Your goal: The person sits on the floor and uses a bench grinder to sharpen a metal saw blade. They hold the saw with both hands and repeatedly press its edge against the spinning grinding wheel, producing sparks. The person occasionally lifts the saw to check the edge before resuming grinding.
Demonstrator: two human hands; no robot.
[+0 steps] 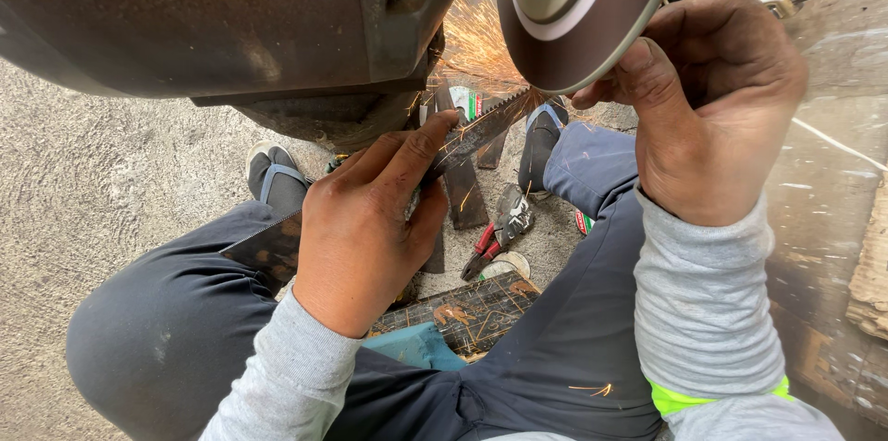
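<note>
Gripping a toothed saw blade (481,122), the left hand (370,219) is seen palm down, fingers curled over the blade's back edge, index finger stretched along it toward the tip. The blade is held slanted, its far end pressed to the rim of the grinding wheel (578,30) just ahead of both hands, with sparks (476,43) thrown off at the contact. The right hand (708,108) is raised higher, wrist bent, fingers closed and pinched at the blade's tip right below the wheel; what exactly is pinched is hidden by the knuckles. Grey sleeves cover both forearms. Below the left hand, red-handled pliers (495,238) and flat metal strips (462,191) lie on the floor between the feet. A dark motor housing (213,16) sits above the left hand.
</note>
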